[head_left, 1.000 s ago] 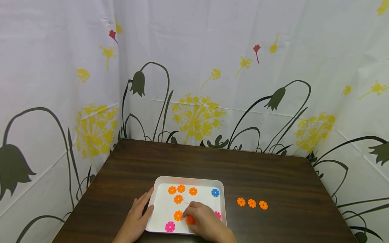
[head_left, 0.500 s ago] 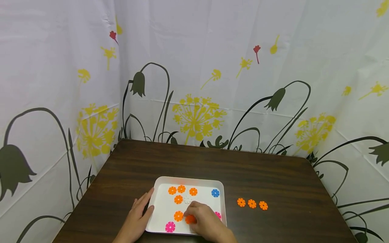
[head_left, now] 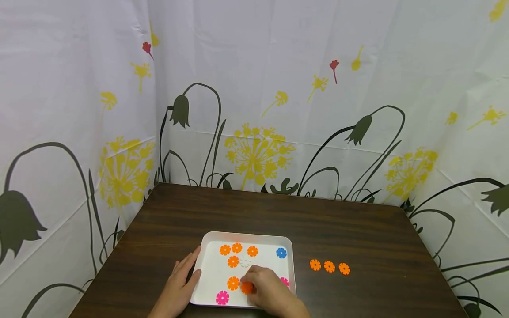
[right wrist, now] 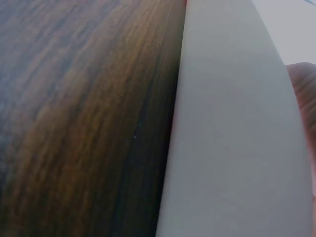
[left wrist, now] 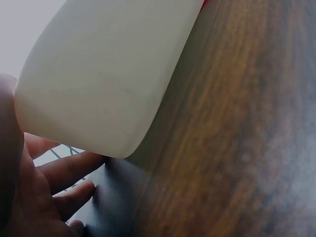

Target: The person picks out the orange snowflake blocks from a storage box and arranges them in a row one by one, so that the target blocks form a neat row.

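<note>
My right hand [head_left: 270, 289] reaches into a white tray [head_left: 208, 274] and pinches an orange notched disc [head_left: 246, 289] close over the tray floor, beside another orange disc [head_left: 233, 283]. My left hand [head_left: 176, 282] rests against the tray's left side with its fingers extended. In the left wrist view, the fingers [left wrist: 74, 170] lie by the corner of the tray wall [left wrist: 103, 84]. A pink disc [head_left: 222, 297] lies near the front rim, and a second pink disc [head_left: 284, 282] is partly behind the right hand. The right wrist view shows mostly the tray's outer wall [right wrist: 232, 128].
Several orange discs [head_left: 233, 261], a white disc [head_left: 245, 262] and a blue disc [head_left: 281, 253] lie farther back in the tray. On the dark wooden table [head_left: 358, 238], three orange discs [head_left: 329, 266] form a row right of the tray. A flower-printed curtain [head_left: 254, 88] hangs behind.
The orange disc under my right fingers has shifted slightly left, toward the neighbouring orange disc. My left hand and the tray stay put.
</note>
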A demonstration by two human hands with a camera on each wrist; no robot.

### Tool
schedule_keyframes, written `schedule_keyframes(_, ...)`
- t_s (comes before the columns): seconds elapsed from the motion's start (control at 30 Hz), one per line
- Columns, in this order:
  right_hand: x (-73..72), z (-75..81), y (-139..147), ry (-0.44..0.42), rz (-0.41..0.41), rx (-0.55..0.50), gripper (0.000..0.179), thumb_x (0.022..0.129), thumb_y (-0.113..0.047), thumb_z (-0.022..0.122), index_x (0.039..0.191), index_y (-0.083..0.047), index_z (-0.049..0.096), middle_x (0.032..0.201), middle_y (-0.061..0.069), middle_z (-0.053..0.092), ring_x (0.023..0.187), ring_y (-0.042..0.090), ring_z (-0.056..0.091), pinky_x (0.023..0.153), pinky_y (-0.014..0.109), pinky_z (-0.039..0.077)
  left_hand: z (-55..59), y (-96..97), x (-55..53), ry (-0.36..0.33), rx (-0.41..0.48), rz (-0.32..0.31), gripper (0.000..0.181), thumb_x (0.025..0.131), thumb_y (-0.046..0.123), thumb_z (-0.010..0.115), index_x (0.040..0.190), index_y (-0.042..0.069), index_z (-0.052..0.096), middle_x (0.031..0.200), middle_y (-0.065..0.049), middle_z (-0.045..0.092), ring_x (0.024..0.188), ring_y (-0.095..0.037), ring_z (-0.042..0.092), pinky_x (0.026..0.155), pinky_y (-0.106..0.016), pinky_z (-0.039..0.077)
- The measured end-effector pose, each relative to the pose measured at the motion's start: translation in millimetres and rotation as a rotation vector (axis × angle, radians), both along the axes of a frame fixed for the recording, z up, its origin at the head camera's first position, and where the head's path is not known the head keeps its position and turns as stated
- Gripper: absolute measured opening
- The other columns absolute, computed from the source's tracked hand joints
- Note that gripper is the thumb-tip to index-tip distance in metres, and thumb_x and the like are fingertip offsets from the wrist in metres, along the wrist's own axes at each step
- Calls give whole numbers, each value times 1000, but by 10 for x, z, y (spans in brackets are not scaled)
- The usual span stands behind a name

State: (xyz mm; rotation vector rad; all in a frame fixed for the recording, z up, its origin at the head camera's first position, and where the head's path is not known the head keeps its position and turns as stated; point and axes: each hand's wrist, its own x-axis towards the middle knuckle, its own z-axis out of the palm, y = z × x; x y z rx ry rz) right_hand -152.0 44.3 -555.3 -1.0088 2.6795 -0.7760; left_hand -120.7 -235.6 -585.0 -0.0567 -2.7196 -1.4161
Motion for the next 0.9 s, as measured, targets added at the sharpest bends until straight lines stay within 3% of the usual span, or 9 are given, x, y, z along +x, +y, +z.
schedule_keyframes(0.1, 9, -12, -4, 20, 3, 7, 32, 82, -6, 85, 113, -15, 82, 103, -13, 74, 87, 0, 62, 92, 19, 59, -3, 1, 1, 1, 0, 0, 61, 106, 15, 61, 164, 16, 42, 163, -22, 46, 153, -50, 37, 125, -74, 13)
schedule_keyframes(0.3, 11, -24, -12, -49, -26, -46, 30, 82, -4, 86, 110, -15, 81, 96, -14, 71, 80, -2, 58, 84, 13, 58, 0, 7, 1, 2, -5, 4, 61, 106, 15, 61, 163, 15, 43, 162, -22, 47, 152, -49, 38, 125, -74, 13)
schedule_keyframes(0.43, 5, -31, 12, -50, -39, -88, 30, 82, -1, 85, 108, -16, 81, 94, -14, 70, 78, -2, 57, 79, 12, 56, 6, 10, 0, -3, -8, 4, 61, 106, 15, 61, 164, 16, 42, 163, -22, 47, 152, -49, 38, 125, -74, 13)
schedule_keyframes(0.73, -31, 26, 195, -9, -84, -279, 26, 81, 7, 83, 103, -8, 80, 90, -7, 70, 77, -2, 58, 72, 13, 57, -13, 5, 6, 20, 10, -6, 60, 106, 16, 61, 163, 16, 43, 162, -24, 47, 152, -51, 38, 125, -75, 13)
schedule_keyframes(0.9, -53, 77, 291, -13, -114, -314, 26, 82, 8, 83, 104, -6, 80, 92, -4, 71, 77, -1, 60, 72, 15, 59, -26, -2, 4, 35, 8, -8, 60, 106, 16, 61, 163, 16, 43, 162, -25, 47, 151, -51, 38, 124, -76, 13)
